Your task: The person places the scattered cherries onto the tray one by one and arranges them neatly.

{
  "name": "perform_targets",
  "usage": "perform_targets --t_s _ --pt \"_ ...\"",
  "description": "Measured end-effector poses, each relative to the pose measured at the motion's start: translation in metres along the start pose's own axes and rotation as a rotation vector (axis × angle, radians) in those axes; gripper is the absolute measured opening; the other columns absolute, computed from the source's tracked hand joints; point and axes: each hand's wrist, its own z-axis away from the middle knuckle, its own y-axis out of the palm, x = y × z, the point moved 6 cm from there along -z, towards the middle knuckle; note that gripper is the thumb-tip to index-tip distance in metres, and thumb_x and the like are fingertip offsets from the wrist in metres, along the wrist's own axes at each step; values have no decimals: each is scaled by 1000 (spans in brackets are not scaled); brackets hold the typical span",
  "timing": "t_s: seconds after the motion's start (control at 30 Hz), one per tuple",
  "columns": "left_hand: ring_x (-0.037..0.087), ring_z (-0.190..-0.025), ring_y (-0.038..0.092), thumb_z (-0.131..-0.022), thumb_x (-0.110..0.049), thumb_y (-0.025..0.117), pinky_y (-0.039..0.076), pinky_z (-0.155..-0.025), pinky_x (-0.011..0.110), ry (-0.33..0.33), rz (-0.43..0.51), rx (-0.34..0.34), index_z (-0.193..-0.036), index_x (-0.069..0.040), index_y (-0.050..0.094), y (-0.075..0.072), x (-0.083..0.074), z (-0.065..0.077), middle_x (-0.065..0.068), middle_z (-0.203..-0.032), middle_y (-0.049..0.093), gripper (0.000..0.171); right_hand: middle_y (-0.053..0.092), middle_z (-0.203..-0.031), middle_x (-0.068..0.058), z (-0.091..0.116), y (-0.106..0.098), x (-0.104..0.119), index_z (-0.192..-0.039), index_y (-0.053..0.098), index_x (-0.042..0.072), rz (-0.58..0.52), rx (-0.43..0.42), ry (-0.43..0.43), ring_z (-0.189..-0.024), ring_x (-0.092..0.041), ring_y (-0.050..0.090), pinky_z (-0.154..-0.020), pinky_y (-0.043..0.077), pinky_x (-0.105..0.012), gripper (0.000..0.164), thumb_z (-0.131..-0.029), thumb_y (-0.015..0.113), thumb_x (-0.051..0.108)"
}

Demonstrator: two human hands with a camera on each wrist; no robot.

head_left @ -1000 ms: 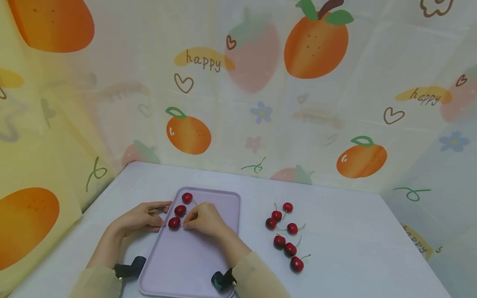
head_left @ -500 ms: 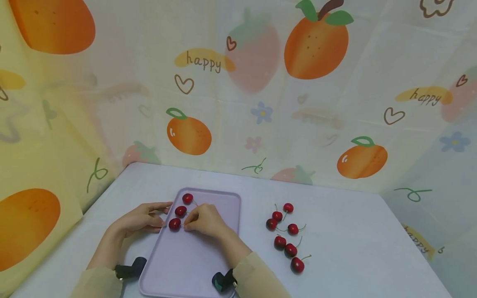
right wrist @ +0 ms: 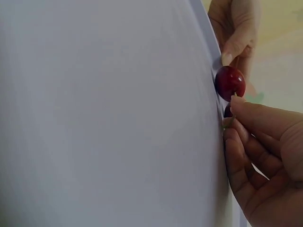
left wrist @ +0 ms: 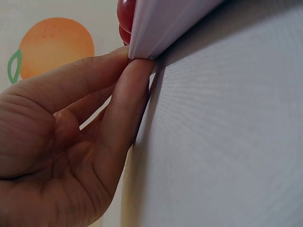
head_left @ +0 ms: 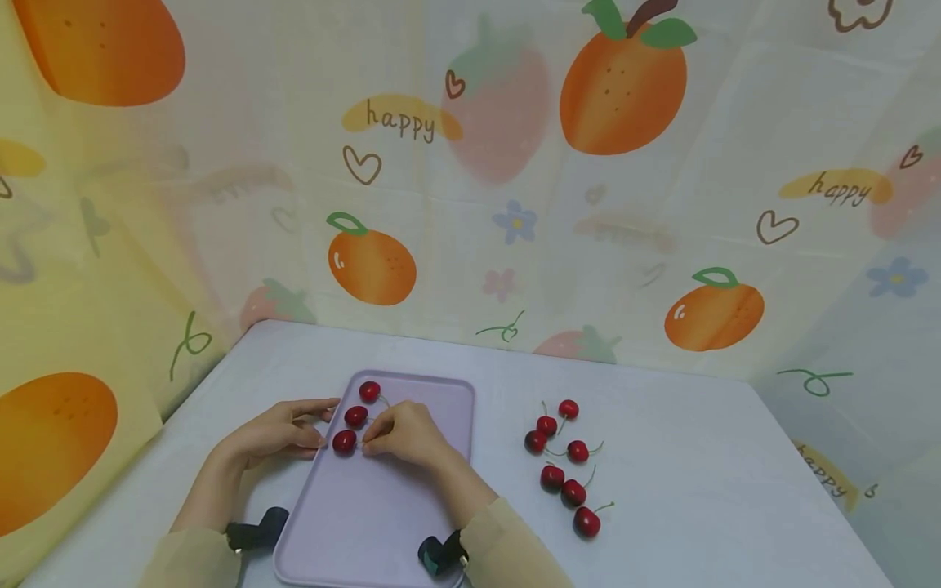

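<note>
1. Fruit-printed cloth [head_left: 456, 196] hangs beyond the white table [head_left: 684, 482], where a lilac tray [head_left: 375, 523] lies left of centre.
2. Over the last second I see almost no change: both hands have kept their places and no cherry has shifted, apart from a slight sway of my head view.
3. On the tray's far left part, the near cherry [head_left: 344, 443] sits in a row with the middle cherry [head_left: 356, 416] and the far cherry [head_left: 370, 392]. I see the right hand [head_left: 404, 433] pinching its stem [head_left: 359, 444] between thumb and finger.
4. At the tray's left rim, the left hand [head_left: 275, 429] touches the edge, thumb and forefinger apart and fairly straight.
5. Right of the tray, seven loose cherries [head_left: 573, 492] lie on the table, the same count as before.
6. I judge this a pause for positioning, not fresh progress; until the stem is let go, I'd count that cherry as unfinished.
</note>
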Motion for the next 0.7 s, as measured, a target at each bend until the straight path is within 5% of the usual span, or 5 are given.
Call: perform_targets --t_s 0.33,0.7 --pt "11 -81 60 -82 -8 62 58 -74 26 -7 -5 -6 -144 -3 32 1 -1 0 25 -131 41 69 68 -69 11 4 -19 8 -77 74 22 -73 -67 29 -62 1 54 -54 47 -15 6 -75 76 26" --pt "12 -83 60 -82 -8 63 58 -73 25 -7 -16 -7 -144 -4 32 -1 3 -3 25 -132 41 69 71 -84 7 34 -89 41 -91 74 20 -104 -133 -24 -75 -3 62 -66 51 -17 17 -79 72 33"
